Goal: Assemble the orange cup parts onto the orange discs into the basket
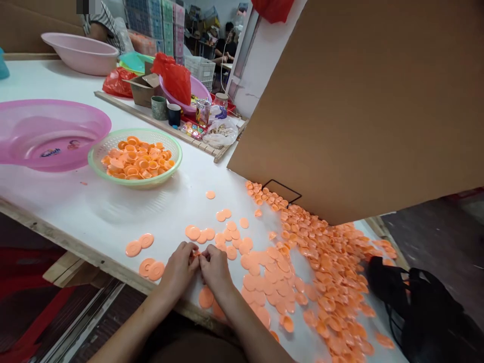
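Orange plastic piece (pixel 197 253) is pinched between the fingertips of both hands, just above the white table (pixel 192 191) near its front edge. The left hand (pixel 180 265) and right hand (pixel 215 267) meet at it, thumbs and fingers drawn in close, so little of it shows; I cannot tell whether it is one part or two. Flat orange discs (pixel 260 280) lie beside the right hand, many overlapping, with a few more to the left of the left hand. Farther right spreads a heap of cupped orange pieces (pixel 325 262), and similar ones fill a pale green basket (pixel 132 183) beyond the left hand. The step in hand looks like close fingertip work on a single item, perhaps pressing or parting it; which one is hidden. As I judge it, the next move calls for even pressure from both thumbs and a firm pinch, since something so small could slip away.
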Demonstrator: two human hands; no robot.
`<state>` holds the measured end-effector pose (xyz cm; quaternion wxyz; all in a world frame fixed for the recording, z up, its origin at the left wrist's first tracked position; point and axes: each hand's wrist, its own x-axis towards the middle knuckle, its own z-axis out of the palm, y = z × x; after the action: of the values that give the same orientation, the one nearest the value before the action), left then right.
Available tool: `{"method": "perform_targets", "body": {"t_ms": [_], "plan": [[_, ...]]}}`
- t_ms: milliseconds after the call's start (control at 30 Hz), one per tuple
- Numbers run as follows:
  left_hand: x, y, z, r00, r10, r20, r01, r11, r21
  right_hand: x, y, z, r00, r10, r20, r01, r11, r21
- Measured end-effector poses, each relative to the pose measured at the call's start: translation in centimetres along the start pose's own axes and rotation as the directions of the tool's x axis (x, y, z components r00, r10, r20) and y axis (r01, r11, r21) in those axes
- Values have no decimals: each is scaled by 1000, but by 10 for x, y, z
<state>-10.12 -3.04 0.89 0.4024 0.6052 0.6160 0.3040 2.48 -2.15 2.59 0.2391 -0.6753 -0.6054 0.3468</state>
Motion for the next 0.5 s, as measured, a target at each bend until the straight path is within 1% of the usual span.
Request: {"method": "perform_targets", "body": {"t_ms": [67, 133, 167, 233, 300, 333, 400, 500], "plan": [[2, -2, 0, 1000, 17, -11, -16, 999, 32, 2, -1, 1, 1000, 13, -19, -13, 1000, 9], [4, -2, 0, 1000, 27, -11, -27, 998, 54, 2, -1, 0, 999, 45, -8, -45, 998, 48], [4, -2, -1, 1000, 23, -4, -23, 998, 54, 2, -1, -2, 997, 78, 26, -81, 992, 94], [4, -2, -3, 1000, 11, 11, -11, 1000, 23, -1, 1, -6, 976, 151, 156, -185, 955, 234], [1, -4, -5, 1000, 16, 21, -15, 1000, -25, -6, 5, -10, 948, 153, 279, -253, 894, 370], [-2, -5, -5, 1000, 18, 23, -17, 999, -42, -10, 8, -13, 943, 130, 306, -255, 873, 415], [-9, -6, -3, 999, 2, 38, 0, 999, -50, -18, 13, -17, 952, 88, 295, -225, 853, 471], [-15, -4, -6, 996, -53, 75, 56, 997, -43, -22, 21, -26, 966, 110, 236, -216, 844, 491]]}}
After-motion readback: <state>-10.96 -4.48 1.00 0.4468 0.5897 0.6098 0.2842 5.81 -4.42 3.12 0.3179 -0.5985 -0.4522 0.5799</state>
